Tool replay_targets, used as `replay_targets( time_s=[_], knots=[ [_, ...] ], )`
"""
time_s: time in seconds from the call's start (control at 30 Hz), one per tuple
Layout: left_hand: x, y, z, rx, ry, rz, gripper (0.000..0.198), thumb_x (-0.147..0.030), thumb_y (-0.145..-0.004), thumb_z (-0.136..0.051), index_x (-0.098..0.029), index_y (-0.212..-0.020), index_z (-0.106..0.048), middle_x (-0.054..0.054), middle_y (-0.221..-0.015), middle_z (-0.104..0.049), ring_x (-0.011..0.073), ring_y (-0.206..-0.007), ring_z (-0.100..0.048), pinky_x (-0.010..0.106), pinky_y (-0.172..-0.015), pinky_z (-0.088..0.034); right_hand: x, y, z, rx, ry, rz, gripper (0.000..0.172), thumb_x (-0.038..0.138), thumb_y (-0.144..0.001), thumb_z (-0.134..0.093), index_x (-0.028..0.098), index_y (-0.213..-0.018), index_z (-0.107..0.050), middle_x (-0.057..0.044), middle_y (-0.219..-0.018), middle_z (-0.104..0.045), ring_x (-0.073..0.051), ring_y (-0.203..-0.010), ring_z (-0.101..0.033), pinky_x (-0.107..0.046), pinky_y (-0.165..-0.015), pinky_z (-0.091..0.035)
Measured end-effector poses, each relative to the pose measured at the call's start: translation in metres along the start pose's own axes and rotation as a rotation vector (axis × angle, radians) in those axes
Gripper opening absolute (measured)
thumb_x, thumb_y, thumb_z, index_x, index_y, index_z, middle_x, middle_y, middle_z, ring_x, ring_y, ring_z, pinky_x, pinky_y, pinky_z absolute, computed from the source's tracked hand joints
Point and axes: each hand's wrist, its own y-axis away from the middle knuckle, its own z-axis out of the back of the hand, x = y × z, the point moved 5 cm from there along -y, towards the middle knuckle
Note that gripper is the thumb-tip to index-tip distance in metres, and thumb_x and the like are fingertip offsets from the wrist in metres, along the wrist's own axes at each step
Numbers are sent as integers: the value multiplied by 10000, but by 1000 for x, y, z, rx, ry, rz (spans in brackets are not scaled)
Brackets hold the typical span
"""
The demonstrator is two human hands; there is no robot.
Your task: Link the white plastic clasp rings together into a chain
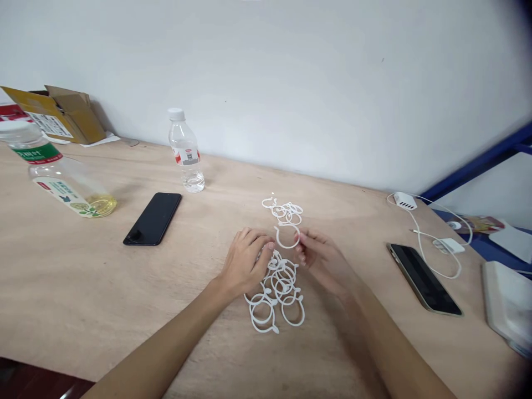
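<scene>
Between the thumb and fingers of my right hand [322, 256] is a white plastic ring [286, 247] with a gap in it, held up just above the table. My left hand [246, 260] rests at the upper left of a pile of similar white rings [282, 282]. Its fingers are curled and the thumb lies close to the index finger; whatever they pinch is hidden. Beyond both hands lies a smaller group of white rings [286, 210], loosely overlapping on the wooden table [199, 332].
On the left stand a large bottle [62, 177], a small water bottle [185, 152] and an open cardboard box [75, 116], near a black phone [153, 219]. Another phone [424, 277], a white cable [419, 244] and a charger [404, 200] lie right.
</scene>
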Motion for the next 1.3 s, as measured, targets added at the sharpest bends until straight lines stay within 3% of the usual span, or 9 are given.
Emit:
replay_targets(
  time_s=[0.1,0.2,0.3,0.47,0.67,0.8,0.87,1.13,1.3],
  knots=[
    [1,-1,2,-31,139,17,338,-259,-973,-313,-167,-968,-638,92,-993,-643,198,-944,-547,372,-874,-433,-17,4,-23,54,-113,-42,234,363,-692,-735,174,-723,-601,25,-622,-510,-84,-527,-410,-226,-482,-317],
    [4,-1,6,-86,235,72,324,-295,-977,-329,-170,-1015,-626,93,-1016,-645,198,-981,-553,362,-887,-428,-24,4,-27,-8,-61,-10,230,377,-721,-707,171,-765,-614,17,-647,-539,-78,-532,-415,-211,-477,-300],
    [5,-1,6,-80,279,84,361,-364,-978,-321,-175,-1042,-622,92,-1045,-646,205,-1008,-553,360,-906,-417,-22,5,-27,-74,174,83,244,406,-770,-640,168,-722,-616,16,-635,-534,-77,-505,-385,-217,-460,-271],
    [-1,-2,0,74,283,14,505,-483,-968,-241,-171,-980,-637,101,-990,-646,213,-924,-546,372,-864,-425,-16,11,-33,-117,582,245,289,370,-849,-528,181,-639,-591,21,-574,-523,-109,-506,-417,-244,-495,-309],
    [-1,1,-5,149,198,16,372,-443,-954,-324,-175,-982,-581,87,-932,-609,220,-905,-512,367,-823,-420,-10,14,-30,-97,858,310,247,272,-831,-523,177,-627,-627,24,-536,-534,-116,-508,-438,-245,-493,-293],
    [1,1,-6,134,153,40,391,-474,-951,-300,-186,-876,-554,54,-801,-555,206,-812,-483,348,-751,-413,-3,13,-16,-206,658,255,196,323,-793,-582,166,-776,-698,-16,-657,-642,-147,-587,-539,-251,-534,-389],
    [2,1,-7,133,143,34,417,-503,-946,-285,-189,-856,-543,49,-784,-539,204,-796,-471,346,-739,-407,-3,12,-16,-184,502,219,265,380,-795,-585,158,-879,-705,-21,-675,-646,-139,-570,-537,-251,-526,-410],
    [4,1,-9,130,128,7,435,-536,-934,-281,-188,-828,-519,47,-787,-530,204,-781,-453,340,-715,-401,-15,10,-31,-94,306,226,285,436,-754,-658,160,-686,-652,40,-501,-494,-88,-447,-436,-219,-428,-332],
    [5,0,-6,97,65,39,295,-444,-914,-400,-188,-879,-542,46,-811,-551,209,-808,-474,347,-733,-415,-13,-5,-13,-65,394,243,341,493,-800,-582,170,-739,-678,8,-564,-563,-116,-482,-489,-253,-476,-384]
  ],
)
